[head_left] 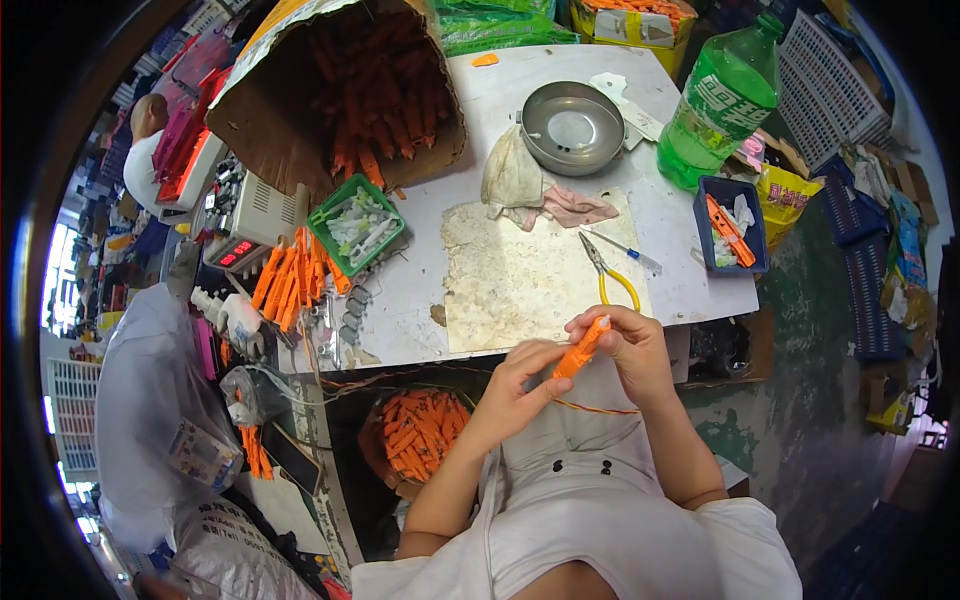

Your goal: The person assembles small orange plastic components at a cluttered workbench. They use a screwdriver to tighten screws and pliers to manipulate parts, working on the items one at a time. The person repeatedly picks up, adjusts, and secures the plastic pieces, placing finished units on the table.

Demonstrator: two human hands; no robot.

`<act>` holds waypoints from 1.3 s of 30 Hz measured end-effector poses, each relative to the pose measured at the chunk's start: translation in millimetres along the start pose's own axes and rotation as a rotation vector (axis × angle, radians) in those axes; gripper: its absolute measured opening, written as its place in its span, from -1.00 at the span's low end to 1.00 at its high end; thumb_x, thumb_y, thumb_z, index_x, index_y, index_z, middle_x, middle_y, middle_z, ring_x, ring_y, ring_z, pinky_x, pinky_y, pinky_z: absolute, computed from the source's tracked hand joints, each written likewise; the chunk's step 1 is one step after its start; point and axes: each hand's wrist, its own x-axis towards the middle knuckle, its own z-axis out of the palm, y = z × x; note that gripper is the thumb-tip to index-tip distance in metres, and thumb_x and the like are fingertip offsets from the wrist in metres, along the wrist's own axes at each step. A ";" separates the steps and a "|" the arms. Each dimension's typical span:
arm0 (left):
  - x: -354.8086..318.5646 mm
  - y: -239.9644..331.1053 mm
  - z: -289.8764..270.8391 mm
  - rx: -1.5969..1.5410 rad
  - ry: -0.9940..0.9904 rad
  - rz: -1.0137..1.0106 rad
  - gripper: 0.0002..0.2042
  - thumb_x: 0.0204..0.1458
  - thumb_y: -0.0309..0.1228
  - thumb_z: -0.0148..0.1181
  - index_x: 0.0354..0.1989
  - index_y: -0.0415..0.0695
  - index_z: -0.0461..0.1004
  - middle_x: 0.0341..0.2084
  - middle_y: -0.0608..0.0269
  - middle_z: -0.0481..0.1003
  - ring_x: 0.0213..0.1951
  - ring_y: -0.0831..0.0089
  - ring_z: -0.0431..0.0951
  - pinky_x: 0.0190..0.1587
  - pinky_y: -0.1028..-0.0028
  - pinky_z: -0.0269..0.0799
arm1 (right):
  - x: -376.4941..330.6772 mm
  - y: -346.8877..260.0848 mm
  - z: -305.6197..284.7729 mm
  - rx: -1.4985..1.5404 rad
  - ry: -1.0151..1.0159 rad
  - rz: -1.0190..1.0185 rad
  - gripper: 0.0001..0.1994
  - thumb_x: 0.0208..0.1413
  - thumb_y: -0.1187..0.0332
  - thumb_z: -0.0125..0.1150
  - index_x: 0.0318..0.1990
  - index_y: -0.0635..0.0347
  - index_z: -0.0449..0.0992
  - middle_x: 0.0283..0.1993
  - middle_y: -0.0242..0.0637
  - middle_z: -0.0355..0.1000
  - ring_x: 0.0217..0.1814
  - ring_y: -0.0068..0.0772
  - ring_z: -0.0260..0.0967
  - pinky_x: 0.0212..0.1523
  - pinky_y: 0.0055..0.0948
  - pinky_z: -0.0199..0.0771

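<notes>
Orange piece [575, 356], probably light, stiff, slightly slick plastic, sits at 7 o'clock from the pliers [603, 267], left hand [520, 386] pinching its lower end, right hand [638, 352] its upper; grip mid-body, sparing the possibly fragile white tip [604, 323].

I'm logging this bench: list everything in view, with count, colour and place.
Table: one, white, centre
Held piece: one, orange, near table
Box: one, brown, table's back left
Tray: one, green, before box
Bowl: one, silver, table's back
Cloths: two, beige and pink, beside bowl
Pliers: one, yellow-handled, beyond held piece
Pen: one, bluish, beside pliers
Bottle: one, green, table's right
Bin: one, blue, before bottle
Other pieces: many, orange, in box, beside tray, below table
Background clutter: uncountable, mixed, around table
Hands, left and right: two, bare, on held piece
</notes>
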 end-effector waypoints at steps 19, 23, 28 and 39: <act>-5.7 -17.2 -10.8 -1.141 0.055 -0.199 -0.43 0.02 -0.24 0.20 0.15 -0.25 0.18 -0.25 0.17 0.42 -0.21 0.39 0.42 0.06 0.32 0.25 | -125.8 181.8 -166.5 -0.498 1.016 0.587 -0.41 0.11 -0.17 -0.04 0.00 0.19 0.16 -0.25 -0.20 0.31 -0.28 -0.43 0.26 -0.30 -0.43 0.28; -4.6 -7.9 -10.3 -1.116 0.070 -0.173 -0.42 0.02 -0.26 0.20 0.17 -0.24 0.15 -0.25 0.18 0.41 -0.21 0.39 0.42 0.02 0.33 0.26 | -113.3 266.1 -225.7 -0.487 0.969 0.558 -0.33 0.06 -0.24 -0.02 0.00 0.25 0.18 -0.14 -0.14 0.30 -0.14 -0.34 0.29 -0.20 -0.38 0.32; -5.1 -9.6 -8.3 -1.086 0.092 -0.167 -0.41 0.02 -0.26 0.20 0.18 -0.23 0.15 -0.25 0.18 0.42 -0.20 0.39 0.42 0.01 0.34 0.28 | -102.3 321.8 -267.1 -0.353 1.046 0.695 -0.30 0.01 -0.25 0.04 -0.01 0.28 0.19 -0.08 -0.02 0.27 -0.13 -0.28 0.33 -0.26 -0.48 0.42; -4.7 -13.0 -6.8 -0.959 0.074 -0.213 -0.44 0.06 -0.34 0.15 0.20 -0.25 0.12 -0.20 0.13 0.42 -0.16 0.42 0.46 -0.06 0.45 0.36 | -88.1 168.9 -257.9 1.126 0.878 0.260 -0.51 0.07 -0.03 0.12 -0.07 0.19 0.25 -0.29 -0.22 0.35 -0.56 -0.57 0.21 -0.72 -0.63 0.19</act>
